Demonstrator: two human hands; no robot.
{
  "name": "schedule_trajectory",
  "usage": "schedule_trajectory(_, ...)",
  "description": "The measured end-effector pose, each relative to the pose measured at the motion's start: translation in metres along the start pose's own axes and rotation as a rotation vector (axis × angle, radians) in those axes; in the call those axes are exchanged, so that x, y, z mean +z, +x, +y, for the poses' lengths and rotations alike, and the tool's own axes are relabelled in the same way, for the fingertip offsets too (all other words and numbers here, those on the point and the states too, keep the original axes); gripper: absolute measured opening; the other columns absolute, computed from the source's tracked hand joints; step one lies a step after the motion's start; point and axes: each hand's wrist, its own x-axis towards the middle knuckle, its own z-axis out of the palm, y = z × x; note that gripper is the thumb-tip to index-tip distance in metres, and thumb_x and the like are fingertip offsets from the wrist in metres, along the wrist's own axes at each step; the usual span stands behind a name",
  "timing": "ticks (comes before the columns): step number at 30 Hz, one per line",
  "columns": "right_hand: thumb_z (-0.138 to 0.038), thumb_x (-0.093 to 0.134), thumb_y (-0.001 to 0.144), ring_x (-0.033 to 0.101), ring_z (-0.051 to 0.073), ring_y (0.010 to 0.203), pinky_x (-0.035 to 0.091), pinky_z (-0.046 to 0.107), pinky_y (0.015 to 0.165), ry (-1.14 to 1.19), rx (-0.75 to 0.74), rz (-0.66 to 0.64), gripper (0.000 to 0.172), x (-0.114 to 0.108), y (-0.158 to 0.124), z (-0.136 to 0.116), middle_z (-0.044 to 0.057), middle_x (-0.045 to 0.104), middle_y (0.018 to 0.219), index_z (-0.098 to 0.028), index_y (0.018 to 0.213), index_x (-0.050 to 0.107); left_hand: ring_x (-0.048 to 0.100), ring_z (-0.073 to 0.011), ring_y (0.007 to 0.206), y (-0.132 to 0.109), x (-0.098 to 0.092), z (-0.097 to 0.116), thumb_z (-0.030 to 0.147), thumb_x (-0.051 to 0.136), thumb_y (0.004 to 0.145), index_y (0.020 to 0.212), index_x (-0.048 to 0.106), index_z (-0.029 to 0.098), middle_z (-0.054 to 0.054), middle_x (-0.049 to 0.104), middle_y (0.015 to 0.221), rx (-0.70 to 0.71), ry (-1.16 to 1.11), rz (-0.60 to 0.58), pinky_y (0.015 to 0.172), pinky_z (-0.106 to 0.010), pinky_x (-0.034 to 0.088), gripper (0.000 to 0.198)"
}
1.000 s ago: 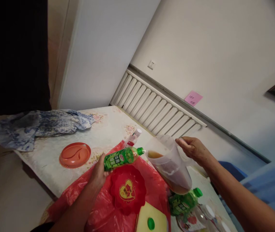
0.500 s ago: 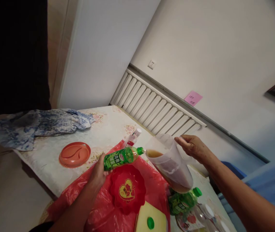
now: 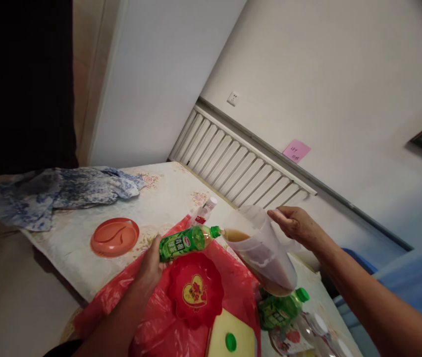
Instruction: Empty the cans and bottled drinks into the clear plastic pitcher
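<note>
In my left hand (image 3: 154,260) is a green-labelled bottle (image 3: 184,242), tilted, with its open mouth at the rim of a translucent pitcher (image 3: 266,255). My right hand (image 3: 292,223) grips the pitcher by its handle side; brown liquid lies inside, near the rim and along the lower wall. Below the bottle sits a red scalloped dish (image 3: 196,292) with a yellow heart, on a red plastic sheet (image 3: 155,317). A green cap (image 3: 231,342) rests on a yellow block-like item (image 3: 218,332). My left fingers are wrapped round the bottle, partly hidden behind it.
An orange divided plate (image 3: 114,238) and a crumpled blue-and-white cloth (image 3: 88,188) lie on the flowered tablecloth (image 3: 166,178). A clear bottle (image 3: 206,208) is behind the held one. Another green bottle (image 3: 281,310) and clear bottles (image 3: 315,327) stand at the lower right, near the pitcher.
The held bottle has rolled slightly, so its label shows differently. The pitcher's lower end has shifted very slightly to the right.
</note>
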Motion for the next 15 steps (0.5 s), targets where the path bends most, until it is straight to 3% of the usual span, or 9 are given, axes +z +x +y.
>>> schedule_trajectory(15,-0.063,0.048,0.084,0.026,0.008,0.045,0.019,0.024,0.044,-0.038,-0.022,-0.016,0.051,-0.0016,0.0018,0.0012,-0.006,0.028,0.048,-0.023,0.057,0.032,0.060,-0.0143,0.044,0.0016,-0.0003,-0.0015,0.037,0.055,0.090,0.089,0.062,0.016,0.000,0.065,0.060,0.066,0.015,0.012,0.036,-0.020,0.042,0.022)
